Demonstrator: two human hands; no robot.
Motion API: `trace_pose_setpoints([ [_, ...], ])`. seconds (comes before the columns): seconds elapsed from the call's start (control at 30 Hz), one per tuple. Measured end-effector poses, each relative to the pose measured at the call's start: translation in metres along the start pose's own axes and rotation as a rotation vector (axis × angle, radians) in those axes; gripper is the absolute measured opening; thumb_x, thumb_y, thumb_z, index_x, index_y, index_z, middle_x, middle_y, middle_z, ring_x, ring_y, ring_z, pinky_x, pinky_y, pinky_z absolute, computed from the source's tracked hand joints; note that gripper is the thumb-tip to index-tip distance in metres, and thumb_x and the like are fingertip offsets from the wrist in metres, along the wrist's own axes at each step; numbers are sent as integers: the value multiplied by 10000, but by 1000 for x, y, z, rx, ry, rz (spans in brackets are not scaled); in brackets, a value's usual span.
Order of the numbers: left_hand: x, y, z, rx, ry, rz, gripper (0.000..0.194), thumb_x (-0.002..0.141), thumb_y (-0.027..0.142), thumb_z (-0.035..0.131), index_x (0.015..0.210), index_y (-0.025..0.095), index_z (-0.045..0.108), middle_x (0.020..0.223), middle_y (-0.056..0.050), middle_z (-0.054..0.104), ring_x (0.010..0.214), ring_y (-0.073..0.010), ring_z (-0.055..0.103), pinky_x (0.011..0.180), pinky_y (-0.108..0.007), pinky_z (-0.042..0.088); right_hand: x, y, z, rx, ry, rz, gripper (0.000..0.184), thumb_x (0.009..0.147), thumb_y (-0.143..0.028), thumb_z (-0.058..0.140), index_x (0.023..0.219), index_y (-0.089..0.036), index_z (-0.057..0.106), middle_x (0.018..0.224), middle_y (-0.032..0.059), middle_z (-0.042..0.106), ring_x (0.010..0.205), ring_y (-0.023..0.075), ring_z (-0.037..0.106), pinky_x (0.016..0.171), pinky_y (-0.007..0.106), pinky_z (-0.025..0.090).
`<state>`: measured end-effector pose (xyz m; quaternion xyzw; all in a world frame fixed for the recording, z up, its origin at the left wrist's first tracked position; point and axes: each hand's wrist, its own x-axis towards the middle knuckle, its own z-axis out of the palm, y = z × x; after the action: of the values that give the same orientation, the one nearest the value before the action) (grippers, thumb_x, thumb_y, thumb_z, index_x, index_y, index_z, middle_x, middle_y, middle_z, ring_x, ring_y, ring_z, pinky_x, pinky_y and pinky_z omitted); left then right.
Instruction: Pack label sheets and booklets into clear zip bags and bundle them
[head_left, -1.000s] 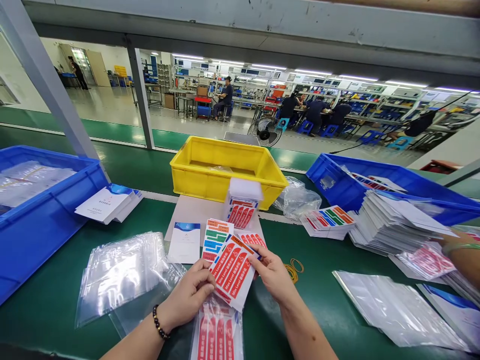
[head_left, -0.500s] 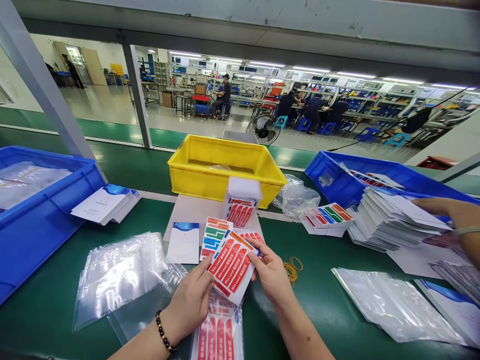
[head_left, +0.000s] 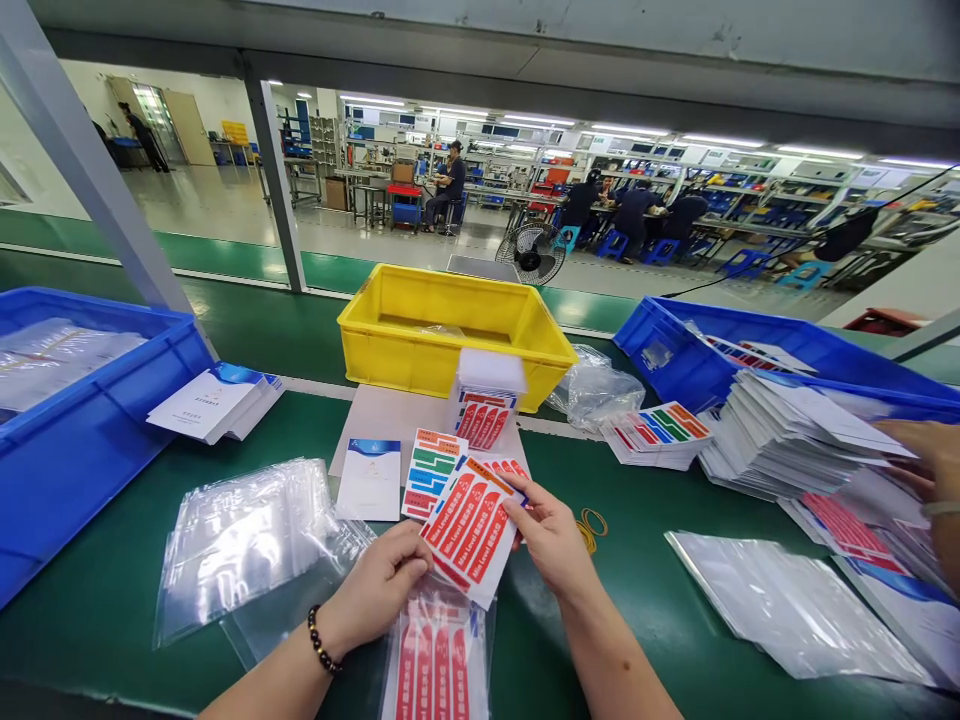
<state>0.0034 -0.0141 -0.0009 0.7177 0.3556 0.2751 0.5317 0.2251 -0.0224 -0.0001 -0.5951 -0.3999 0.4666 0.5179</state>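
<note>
My right hand (head_left: 553,535) pinches a few sticker sheets (head_left: 472,525) by their right edge; the top sheet has red labels reading Max Level and Min Level. At the sheets' lower left, my left hand (head_left: 379,590) has its fingers closed at the mouth of a clear plastic bag (head_left: 435,665), partly hidden. Red-labelled sheets show inside that bag. The held sheets hang tilted over its upper end. Just behind lie a multicoloured sticker sheet (head_left: 433,470) and a white booklet with a blue top (head_left: 369,482). A taller stack of red-labelled sheets (head_left: 486,405) stands behind them.
Empty clear bags (head_left: 247,545) lie left, near a booklet stack (head_left: 214,405) and a blue bin (head_left: 90,390). A yellow bin (head_left: 450,365) stands behind. Rubber bands (head_left: 589,528) lie right. Another person's hand (head_left: 926,450) is beside a paper stack (head_left: 787,435) and more bags (head_left: 787,605).
My left hand has let go of the sheets' left corner and shifted slightly down to the bag's mouth. My right hand keeps the sheets. The other person's hand has moved, uncovering a red-labelled sheet.
</note>
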Motion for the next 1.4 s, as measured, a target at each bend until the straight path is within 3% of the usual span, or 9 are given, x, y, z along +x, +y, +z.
trace_pose_setpoints([
  [0.23, -5, -6, 9, 275, 107, 186, 185, 847, 125, 371, 845, 189, 544, 1214, -118, 485, 1067, -221, 506, 912, -372, 432, 0, 2, 1, -26, -79, 11, 503, 671, -418, 671, 1089, -148, 597, 548, -27, 564, 386, 91, 441, 367, 225, 387],
  [0.43, -5, -11, 11, 368, 213, 200, 205, 852, 131, 361, 868, 185, 558, 1097, -128, 509, 1010, -226, 529, 840, -371, 481, 1, 9, 6, 21, -35, 3, 533, 678, -436, 665, 1112, -142, 573, 527, -37, 538, 383, 97, 449, 366, 228, 390],
  [0.57, -5, -6, 8, 260, 208, 135, 188, 845, 169, 391, 792, 193, 570, 936, -87, 504, 891, -208, 536, 784, -359, 485, -1, 5, 8, 7, -71, 10, 493, 662, -431, 679, 1057, -149, 595, 555, -29, 566, 397, 89, 453, 373, 217, 389],
  [0.7, -1, -4, 6, -22, 170, -21, 144, 809, 234, 490, 715, 189, 588, 1031, -79, 488, 988, -229, 514, 858, -378, 449, -4, 3, 12, 22, -144, 19, 437, 656, -421, 688, 998, -161, 610, 669, 8, 632, 466, 111, 517, 411, 224, 417],
  [0.9, 3, -3, 4, -303, 103, -125, 134, 740, 307, 597, 701, 180, 612, 970, -66, 538, 956, -230, 534, 846, -368, 447, -7, 1, 17, 46, -89, -40, 398, 639, -456, 693, 932, -194, 632, 873, 50, 649, 692, 182, 599, 645, 309, 484],
  [1.03, 3, -4, 3, -359, 166, -84, 142, 739, 306, 610, 686, 174, 621, 982, -61, 533, 960, -223, 531, 866, -365, 419, -15, -4, 21, -253, -424, -178, 255, 742, -401, 621, 639, -174, 672, 814, 50, 581, 773, 188, 560, 741, 317, 449],
  [1.13, 3, -6, 3, -362, 192, -46, 143, 755, 292, 604, 680, 174, 633, 973, -52, 525, 959, -211, 531, 887, -359, 400, -23, -9, 25, -332, -644, -237, 197, 758, -377, 622, 750, -205, 717, 976, 51, 532, 954, 205, 524, 872, 321, 404],
  [1.3, 3, -5, 7, -455, 239, -80, 175, 726, 320, 634, 645, 166, 612, 926, -44, 533, 886, -197, 537, 829, -341, 426, -29, -15, 27, -409, -768, -225, 208, 764, -352, 616, 911, -238, 709, 924, 35, 547, 886, 196, 537, 812, 307, 430],
  [1.4, 3, -2, 6, -551, 232, -147, 191, 690, 353, 669, 710, 178, 597, 802, -12, 564, 783, -171, 556, 765, -321, 442, -28, -14, 26, -402, -676, -179, 219, 769, -261, 580, 952, -240, 699, 895, 42, 603, 828, 197, 562, 766, 311, 441],
])
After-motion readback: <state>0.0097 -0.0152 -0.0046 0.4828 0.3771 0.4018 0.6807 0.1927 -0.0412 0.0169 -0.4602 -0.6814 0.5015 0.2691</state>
